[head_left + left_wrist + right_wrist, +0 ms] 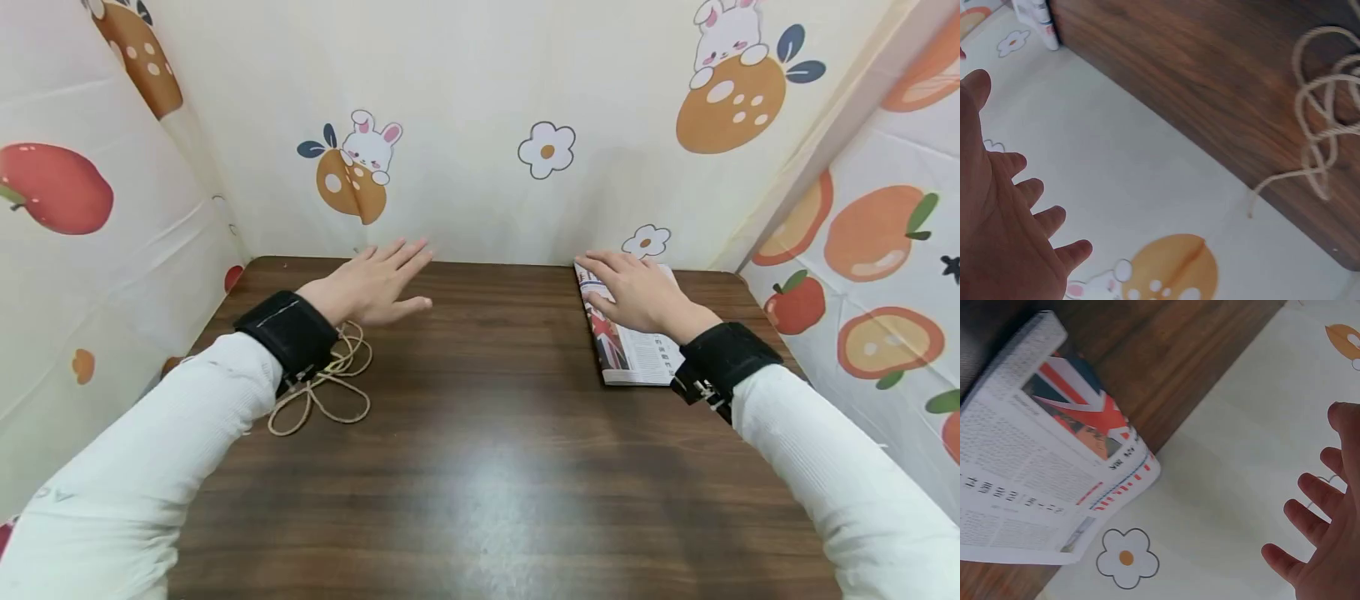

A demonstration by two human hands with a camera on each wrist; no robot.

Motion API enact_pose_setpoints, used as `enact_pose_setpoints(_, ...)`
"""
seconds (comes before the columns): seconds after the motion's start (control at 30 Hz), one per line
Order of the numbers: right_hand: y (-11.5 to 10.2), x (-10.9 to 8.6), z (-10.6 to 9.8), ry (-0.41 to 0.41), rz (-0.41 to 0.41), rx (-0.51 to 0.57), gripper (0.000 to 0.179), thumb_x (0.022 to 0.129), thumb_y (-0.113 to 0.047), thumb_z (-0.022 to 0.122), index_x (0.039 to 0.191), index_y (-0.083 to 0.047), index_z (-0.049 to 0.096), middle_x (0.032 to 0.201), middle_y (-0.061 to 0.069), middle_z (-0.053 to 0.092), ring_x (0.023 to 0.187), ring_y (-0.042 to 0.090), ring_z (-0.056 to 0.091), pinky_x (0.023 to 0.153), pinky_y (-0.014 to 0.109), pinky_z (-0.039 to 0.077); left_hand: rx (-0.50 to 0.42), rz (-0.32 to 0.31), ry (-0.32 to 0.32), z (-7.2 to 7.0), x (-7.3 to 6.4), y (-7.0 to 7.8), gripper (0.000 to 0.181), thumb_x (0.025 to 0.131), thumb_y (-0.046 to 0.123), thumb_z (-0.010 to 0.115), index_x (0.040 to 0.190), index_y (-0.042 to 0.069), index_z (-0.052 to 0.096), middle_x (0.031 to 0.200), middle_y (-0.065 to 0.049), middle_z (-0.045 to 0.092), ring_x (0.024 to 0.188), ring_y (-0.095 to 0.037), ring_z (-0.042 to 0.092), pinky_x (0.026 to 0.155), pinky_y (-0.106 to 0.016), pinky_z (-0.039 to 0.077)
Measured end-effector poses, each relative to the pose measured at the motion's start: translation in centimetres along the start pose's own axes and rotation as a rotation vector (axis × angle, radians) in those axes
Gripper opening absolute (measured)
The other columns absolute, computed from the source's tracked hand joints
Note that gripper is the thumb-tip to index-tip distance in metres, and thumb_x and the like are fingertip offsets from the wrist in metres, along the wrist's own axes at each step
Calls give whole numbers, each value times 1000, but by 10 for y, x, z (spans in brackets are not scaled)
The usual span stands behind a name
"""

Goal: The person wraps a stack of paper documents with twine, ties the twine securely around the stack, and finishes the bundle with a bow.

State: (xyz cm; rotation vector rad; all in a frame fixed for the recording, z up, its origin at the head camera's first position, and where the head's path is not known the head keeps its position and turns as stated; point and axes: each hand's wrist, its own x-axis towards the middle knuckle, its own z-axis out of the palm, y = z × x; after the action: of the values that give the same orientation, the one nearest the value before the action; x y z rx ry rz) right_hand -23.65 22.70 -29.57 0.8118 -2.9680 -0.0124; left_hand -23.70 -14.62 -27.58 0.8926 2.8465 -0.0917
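Observation:
My left hand (371, 283) hovers over the far left of the table, palm down, fingers spread, holding nothing. Beneath its wrist lies a loosely tangled beige rope (341, 375); in the left wrist view the rope (1329, 128) shows several loops, and one free end hangs past the table's edge. On the other side, my right hand (637, 292) is held above a folded newspaper (637, 350), fingers extended and nothing in its grasp. The newspaper (1041, 462) carries printed columns and a red, white and blue flag picture, and its far end reaches the table's back edge.
A dark brown wooden table (480, 467) fills the space before me. Behind it stands a pale curtain (465, 192) with rabbit and flower prints. Fruit-printed cloth (885, 333) closes off the right side, and similar cloth (112, 275) the left. Both wrists wear black straps.

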Motion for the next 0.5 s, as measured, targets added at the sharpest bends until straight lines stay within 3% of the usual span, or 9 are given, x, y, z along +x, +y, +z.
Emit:
enact_pose_setpoints(0.27, -1, -14, 16, 65, -41, -4, 51, 91, -29, 53, 138, -13, 40, 136, 13, 45, 124, 36, 41, 90, 57, 35, -6, -27, 13, 23, -28, -21, 72, 93, 50, 41, 148, 11, 13, 155, -10, 8, 141, -33, 8, 108, -55, 11)
enact_pose_setpoints(0.5, -11, -19, 29, 127, -117, 0, 47, 90, -27, 55, 133, -11, 46, 130, 14, 49, 120, 37, 45, 92, 58, 35, -61, -68, 13, 49, -52, -39, 70, 94, 45, 43, 147, 8, 16, 153, -15, 10, 140, -36, 10, 107, -58, 11)
